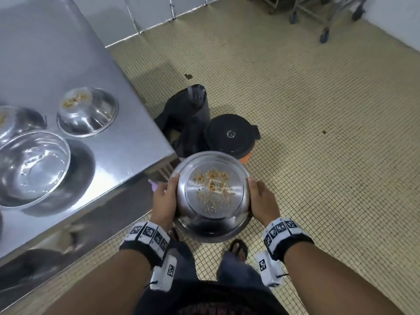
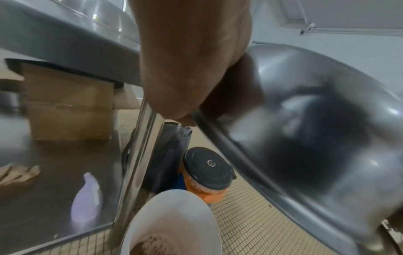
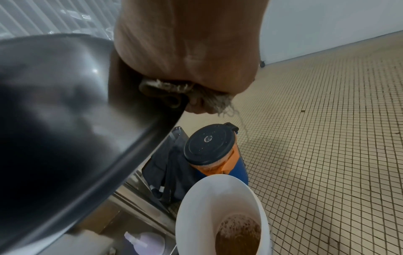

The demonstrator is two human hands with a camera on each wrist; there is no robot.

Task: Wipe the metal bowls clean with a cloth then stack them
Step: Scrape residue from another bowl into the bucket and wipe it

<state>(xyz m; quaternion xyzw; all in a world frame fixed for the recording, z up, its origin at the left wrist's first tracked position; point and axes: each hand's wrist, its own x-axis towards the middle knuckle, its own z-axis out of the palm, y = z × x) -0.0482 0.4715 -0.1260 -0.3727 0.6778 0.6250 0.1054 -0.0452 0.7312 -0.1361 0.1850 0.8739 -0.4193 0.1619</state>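
While the head view looks down on the upturned underside of a metal bowl [image 1: 212, 194] held at lower centre of the frame, the left hand [image 1: 164, 196] and right hand [image 1: 261, 197] grip its opposite edges, thumbs along the rim and fingers curled underneath. Crumbs and a small barcode sticker [image 1: 215, 185] sit on its base; the sticker's print is too small to read. Only the wrist views show what lies below the bowl: a white bucket [image 3: 220, 198] holding brown foamy liquid, standing on the tiled floor [image 1: 318, 133] just beside an orange jar with a black lid [image 3: 209, 146]. The right wrist view alone reveals a frayed cloth [image 3: 174, 89] pinched between the right hand's fingers and the bowl's rim. The left wrist view shows a pale spray bottle [image 2: 87, 201] on a lower shelf under the desk [image 1: 127, 123]. At the left of the head view, three more bowls rest on the desk: a crumb-soiled one [image 1: 87, 111], a wet one [image 1: 34, 165], and one partly cut off [image 1: 18, 121].
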